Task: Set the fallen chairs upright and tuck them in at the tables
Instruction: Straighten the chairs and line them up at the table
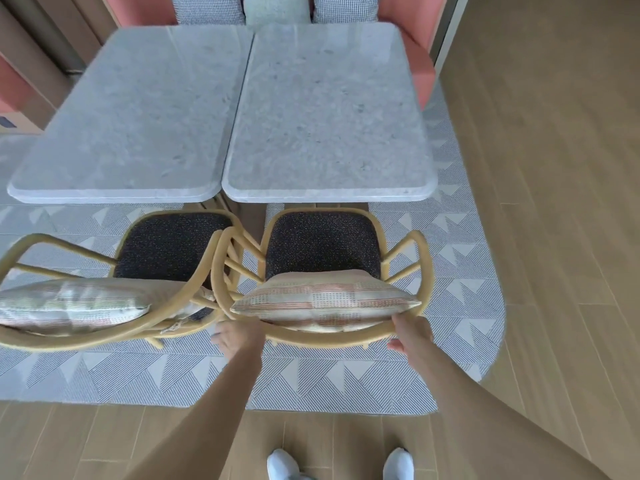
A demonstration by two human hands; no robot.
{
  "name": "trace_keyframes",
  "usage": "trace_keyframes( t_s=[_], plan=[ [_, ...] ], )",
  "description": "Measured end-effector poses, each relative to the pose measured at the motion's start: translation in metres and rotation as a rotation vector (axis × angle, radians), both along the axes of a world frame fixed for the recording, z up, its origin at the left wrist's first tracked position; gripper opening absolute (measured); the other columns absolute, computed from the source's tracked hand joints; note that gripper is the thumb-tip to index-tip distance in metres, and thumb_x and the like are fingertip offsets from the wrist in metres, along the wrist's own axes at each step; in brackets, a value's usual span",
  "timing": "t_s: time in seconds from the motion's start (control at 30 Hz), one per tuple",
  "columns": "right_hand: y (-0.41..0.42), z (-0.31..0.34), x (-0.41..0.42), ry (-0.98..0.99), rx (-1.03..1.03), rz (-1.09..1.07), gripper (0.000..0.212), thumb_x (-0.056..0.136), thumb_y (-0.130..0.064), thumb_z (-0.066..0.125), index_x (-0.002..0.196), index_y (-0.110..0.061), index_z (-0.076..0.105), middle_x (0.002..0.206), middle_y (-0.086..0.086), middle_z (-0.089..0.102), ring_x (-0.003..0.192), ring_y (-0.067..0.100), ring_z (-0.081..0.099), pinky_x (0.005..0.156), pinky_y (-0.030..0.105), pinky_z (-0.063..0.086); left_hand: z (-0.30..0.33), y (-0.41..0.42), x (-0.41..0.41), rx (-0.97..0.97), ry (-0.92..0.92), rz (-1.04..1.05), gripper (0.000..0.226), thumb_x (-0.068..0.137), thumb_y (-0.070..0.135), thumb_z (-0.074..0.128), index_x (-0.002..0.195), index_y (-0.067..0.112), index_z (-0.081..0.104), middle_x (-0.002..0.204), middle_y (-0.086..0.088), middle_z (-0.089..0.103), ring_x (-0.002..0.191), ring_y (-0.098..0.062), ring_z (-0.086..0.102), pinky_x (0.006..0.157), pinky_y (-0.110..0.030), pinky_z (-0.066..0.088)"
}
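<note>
Nearest, two white shoes (pixel 283 463) are seen on the wooden floor (pixel 554 237), at the edge of a patterned rug (pixel 346 375). Just beyond, the curved back rail of the right chair (pixel 322 244) is held at both ends: the left hand (pixel 235 336) is wrapped over the rail near its left end, the right hand (pixel 412 332) is curled round it near the right end, so each grip is closed on the chair. A striped cushion (pixel 325 299) is propped against that back. The chair stands upright, its dark seat only just short of the right worktop (pixel 329 109). Beside it, the left chair (pixel 166 244) is also upright, its arm crossing the right chair's arm, and it faces the left worktop (pixel 131 109). The step in hand is judged to be the tucking in. It would be done best if both ends were pushed evenly, so that the chair is kept square to the worktop edge, and if the tangled arms were eased apart first; the rug may drag at the legs. Farthest off, a pink bench (pixel 422 64) with checked pillows (pixel 207 8) is seen
</note>
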State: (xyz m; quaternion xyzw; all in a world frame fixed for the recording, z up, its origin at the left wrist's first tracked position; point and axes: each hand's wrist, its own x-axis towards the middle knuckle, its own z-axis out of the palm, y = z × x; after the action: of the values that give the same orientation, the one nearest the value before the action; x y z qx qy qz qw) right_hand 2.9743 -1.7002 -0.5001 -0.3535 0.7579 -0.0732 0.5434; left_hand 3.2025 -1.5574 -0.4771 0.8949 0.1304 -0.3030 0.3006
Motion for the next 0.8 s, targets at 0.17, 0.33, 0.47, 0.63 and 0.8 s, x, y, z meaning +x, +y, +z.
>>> trace_keyframes(
  t_s=[0.17,0.33,0.47,0.63,0.8],
  plan=[
    [-0.028,0.068,-0.011,0.022,-0.273,0.046,0.028,0.099,-0.028,0.052,0.101,-0.001,0.06,0.062,0.0,0.042,0.047,0.011,0.035,0.039,0.024,0.028,0.079,-0.042,-0.001,-0.228,-0.385,-0.382,0.016,0.091,0.016,0.056,0.101,0.01,0.068,0.106,-0.009,0.067,0.103,-0.029,0.06,0.087,-0.043,0.051],
    [-0.066,0.183,-0.041,-0.151,-0.553,0.05,0.024,0.094,-0.039,0.049,0.075,-0.024,0.049,0.07,-0.007,0.049,0.074,0.022,0.049,0.055,0.026,0.034,0.16,-0.102,-0.053,-0.58,-0.368,-0.557,0.018,0.097,0.028,0.056,0.11,0.021,0.068,0.101,0.005,0.065,0.095,-0.016,0.058,0.082,-0.031,0.046],
    [-0.074,0.25,-0.087,-0.509,-0.779,-0.106,0.034,0.094,-0.034,0.055,0.118,-0.012,0.068,0.121,0.004,0.068,0.114,0.021,0.061,0.101,0.034,0.045,0.222,-0.141,-0.12,-0.909,-0.244,-0.648,0.037,0.101,0.039,0.052,0.131,0.021,0.062,0.133,0.002,0.063,0.123,-0.021,0.057,0.112,-0.045,0.04],
    [-0.091,0.313,-0.18,-0.635,-0.989,-0.136,0.037,0.096,-0.03,0.054,0.123,-0.008,0.068,0.126,0.003,0.069,0.121,0.013,0.062,0.109,0.027,0.044,0.294,-0.186,-0.221,-1.243,-0.181,-0.693,0.036,0.092,0.039,0.051,0.114,0.015,0.066,0.11,-0.002,0.067,0.107,-0.021,0.06,0.108,-0.046,0.041],
    [-0.105,0.34,-0.304,-0.599,-1.149,-0.229,0.034,0.103,-0.027,0.05,0.126,-0.01,0.067,0.126,0.001,0.07,0.115,0.006,0.065,0.099,0.014,0.047,0.31,-0.232,-0.33,-1.373,-0.092,-0.815,0.026,0.102,0.034,0.045,0.11,0.025,0.067,0.118,-0.003,0.069,0.107,-0.019,0.064,0.1,-0.039,0.046]
  ],
)
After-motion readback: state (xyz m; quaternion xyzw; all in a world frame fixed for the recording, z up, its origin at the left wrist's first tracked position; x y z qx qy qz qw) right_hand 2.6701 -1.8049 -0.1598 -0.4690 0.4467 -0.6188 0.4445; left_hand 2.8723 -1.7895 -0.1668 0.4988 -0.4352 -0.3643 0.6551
